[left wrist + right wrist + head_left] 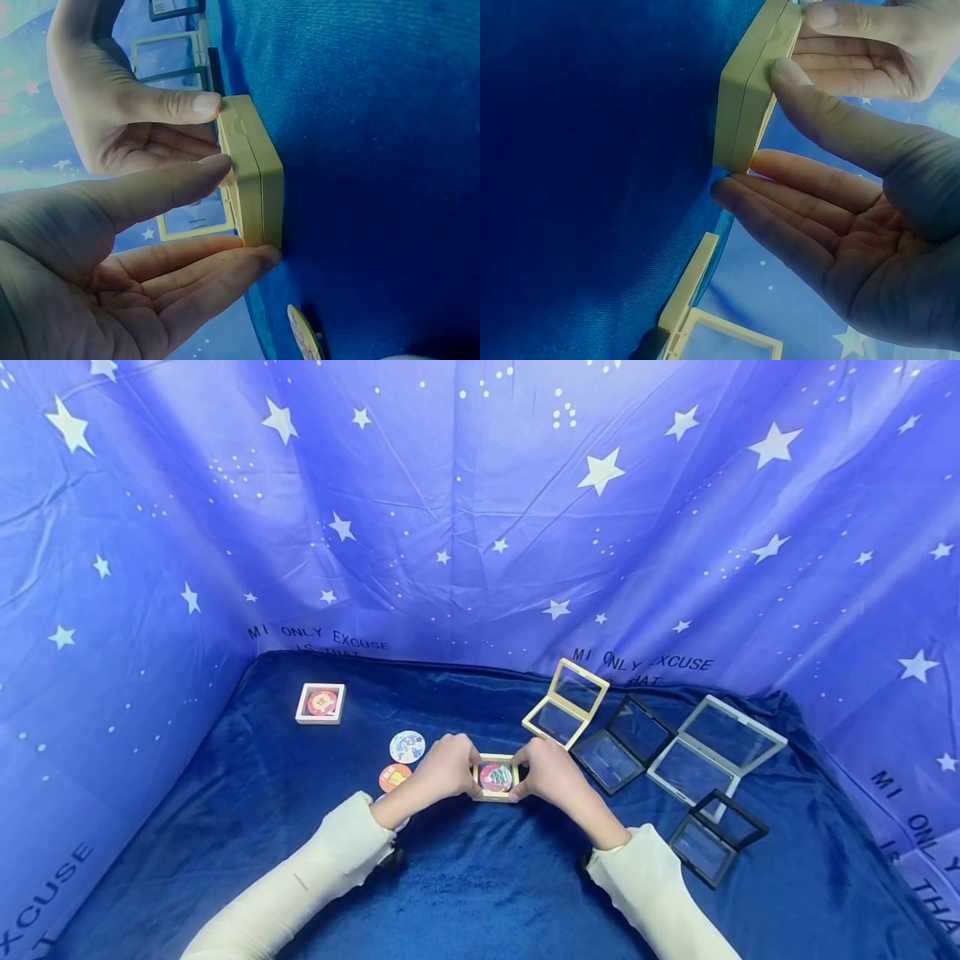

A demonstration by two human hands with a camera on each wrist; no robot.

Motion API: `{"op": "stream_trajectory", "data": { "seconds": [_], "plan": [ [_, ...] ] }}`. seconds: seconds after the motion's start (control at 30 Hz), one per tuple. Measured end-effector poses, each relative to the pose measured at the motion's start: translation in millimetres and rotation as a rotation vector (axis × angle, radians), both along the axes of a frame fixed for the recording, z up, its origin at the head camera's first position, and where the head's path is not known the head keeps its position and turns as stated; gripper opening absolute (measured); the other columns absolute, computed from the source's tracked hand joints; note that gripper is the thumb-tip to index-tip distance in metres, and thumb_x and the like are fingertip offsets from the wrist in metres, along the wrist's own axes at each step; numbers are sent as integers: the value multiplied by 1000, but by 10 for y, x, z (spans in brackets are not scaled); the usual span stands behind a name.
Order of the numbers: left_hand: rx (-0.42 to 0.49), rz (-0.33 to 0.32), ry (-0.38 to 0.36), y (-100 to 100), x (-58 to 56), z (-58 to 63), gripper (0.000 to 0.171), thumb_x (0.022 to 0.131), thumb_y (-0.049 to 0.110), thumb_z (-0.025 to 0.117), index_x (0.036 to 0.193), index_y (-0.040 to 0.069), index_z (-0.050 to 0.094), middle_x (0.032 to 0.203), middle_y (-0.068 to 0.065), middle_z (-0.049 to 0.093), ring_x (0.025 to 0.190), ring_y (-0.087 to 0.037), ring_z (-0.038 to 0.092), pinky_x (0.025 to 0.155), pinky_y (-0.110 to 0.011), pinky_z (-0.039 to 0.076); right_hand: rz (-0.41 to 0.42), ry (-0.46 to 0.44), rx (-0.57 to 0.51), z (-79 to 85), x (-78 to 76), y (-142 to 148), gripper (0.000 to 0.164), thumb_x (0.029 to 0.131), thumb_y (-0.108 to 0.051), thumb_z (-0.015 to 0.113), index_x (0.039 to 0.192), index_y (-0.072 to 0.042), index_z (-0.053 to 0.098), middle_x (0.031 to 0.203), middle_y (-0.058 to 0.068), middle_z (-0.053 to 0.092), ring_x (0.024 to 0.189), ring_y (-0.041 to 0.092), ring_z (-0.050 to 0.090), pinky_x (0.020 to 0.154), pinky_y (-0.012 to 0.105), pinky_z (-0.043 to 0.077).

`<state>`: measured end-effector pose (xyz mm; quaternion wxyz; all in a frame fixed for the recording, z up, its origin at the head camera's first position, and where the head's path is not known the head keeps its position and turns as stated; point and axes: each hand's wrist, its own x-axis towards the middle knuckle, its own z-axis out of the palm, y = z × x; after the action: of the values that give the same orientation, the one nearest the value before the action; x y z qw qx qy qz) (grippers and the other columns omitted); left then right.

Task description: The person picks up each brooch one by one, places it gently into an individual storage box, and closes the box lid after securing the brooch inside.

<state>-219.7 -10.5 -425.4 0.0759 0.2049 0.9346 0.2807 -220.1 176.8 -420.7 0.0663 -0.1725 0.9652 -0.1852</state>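
Most of the head view is starred blue fabric [450, 527], its lettering partly lost in folds; below lies the bench [480, 893], draped in dark blue cloth. Clock positions are read about the work at lower centre. The left sleeve [300, 877], at eight o'clock, and the right sleeve [652, 893], at four, are cut off by the lower edge. Near three o'clock stand an unfolded white frame [708, 753], one corner overlapped by a small black frame [716, 829], and an unfolded black frame [626, 749]. An unfolded yellow frame [572, 707] lies between one and two. At the centre, the left hand [450, 764] and right hand [547, 764] pinch opposite sides of the held yellow frame [495, 797]; each grip is parted only to the frame's depth. Its halves meet along a seam; contact with the bench cannot be determined. A closed white frame [318, 721] lies at ten. Smallest are the discs: a blue-and-white badge [407, 747] between nine and ten, an orange badge [392, 779] at nine, partly covered by the left forearm, a third badge [406, 824], almost wholly hidden beneath it, and the held frame's reddish insert [496, 777], its design illegible.
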Motion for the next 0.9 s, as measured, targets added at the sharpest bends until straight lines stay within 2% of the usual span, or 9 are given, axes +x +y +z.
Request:
{"op": "stream_trajectory", "data": {
  "seconds": [0.13,0.2,0.4,0.5,0.6,0.67,0.73,0.8,0.9],
  "plan": [
    [6,13,-12,-2,-13,0,24,70,11,92,63,9,69,51,10,42,53,-9,36,49,-22,26,4,3,-3,-1,8,3,27,62,-15,97,82,-9,79,61,-6,52,63,12,39,61,26,34],
    [10,33,-27,-1,-18,-2,24,71,10,91,64,9,67,52,9,42,53,-9,37,49,-22,27,0,3,-4,4,14,1,27,62,-15,96,83,-9,79,62,-4,54,64,12,40,62,27,35],
    [6,111,-48,11,-5,0,17,76,14,88,78,6,74,65,1,64,59,-13,51,54,-24,38,-34,-8,14,22,37,-9,37,63,-16,97,96,-6,81,84,3,75,73,13,53,72,32,48],
    [9,134,-63,17,12,0,20,82,18,85,75,5,71,60,2,57,55,-12,47,50,-24,35,-19,-7,15,30,43,-7,36,64,-15,96,95,-7,80,81,3,72,72,13,51,70,32,46],
    [6,133,-76,18,25,-2,36,85,19,82,60,9,58,51,6,39,47,-10,38,45,-23,28,10,-6,1,34,43,11,29,67,-15,95,90,-8,79,71,0,62,68,14,45,65,30,40],
    [4,128,-86,16,34,-1,44,86,20,81,54,12,53,46,8,38,43,-8,38,43,-22,27,17,-13,-17,42,45,38,26,71,-16,93,91,-7,78,73,1,65,69,14,51,65,30,43],
    [-5,120,-90,13,42,1,46,87,21,81,51,14,52,42,9,42,42,-7,42,43,-21,28,5,-21,-34,66,42,79,28,75,-18,90,97,-5,79,82,4,73,77,18,63,71,34,52],
    [-11,112,-94,10,49,-1,44,87,22,80,51,13,57,42,8,49,41,-8,46,43,-21,30,-22,-38,-56,109,36,132,33,80,-19,87,106,-2,77,98,11,77,91,25,71,82,41,57],
    [-19,108,-105,9,55,-6,42,89,23,79,52,10,63,43,5,56,42,-10,49,44,-22,32,-60,-45,-80,203,13,241,40,86,-21,83,118,2,73,113,17,76,105,32,71,91,48,56]
  ]
}}
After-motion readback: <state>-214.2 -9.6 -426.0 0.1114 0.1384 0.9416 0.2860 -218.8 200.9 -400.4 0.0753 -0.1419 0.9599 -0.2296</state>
